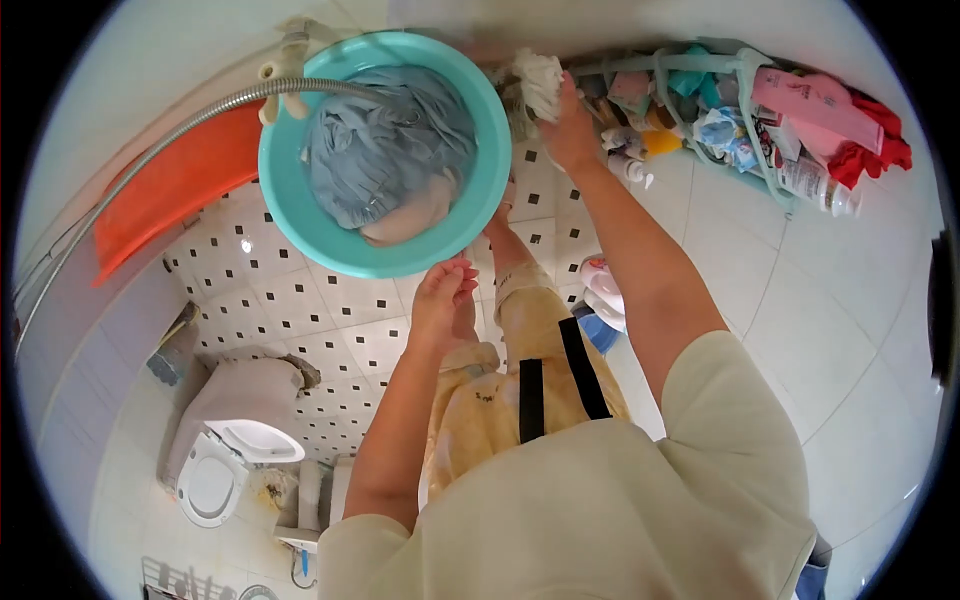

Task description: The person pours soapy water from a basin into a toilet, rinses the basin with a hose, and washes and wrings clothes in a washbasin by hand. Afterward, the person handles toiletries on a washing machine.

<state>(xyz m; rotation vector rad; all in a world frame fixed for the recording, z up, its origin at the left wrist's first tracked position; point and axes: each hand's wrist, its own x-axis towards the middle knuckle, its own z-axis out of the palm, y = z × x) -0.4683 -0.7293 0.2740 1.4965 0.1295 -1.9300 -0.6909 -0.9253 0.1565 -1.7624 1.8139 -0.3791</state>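
Note:
A turquoise basin [492, 140] holds blue-grey cloth [390, 140] and a paler beige cloth [415, 215]. My left hand [445, 290] is just below the basin's lower rim, its fingers curled together; whether anything is between them is too small to tell. Up and to the right of the basin, my right hand [573, 130] is closed on a bunched white cloth [540, 85], beside the rack of bottles.
A metal shower hose [215, 108] arcs from the tap [285, 85] over an orange-red board [180, 185]. Right, a rack [755, 120] holds bottles and cloths. A toilet [240, 400] stands lower left. Pink-and-white shoes [602, 290] lie by my legs.

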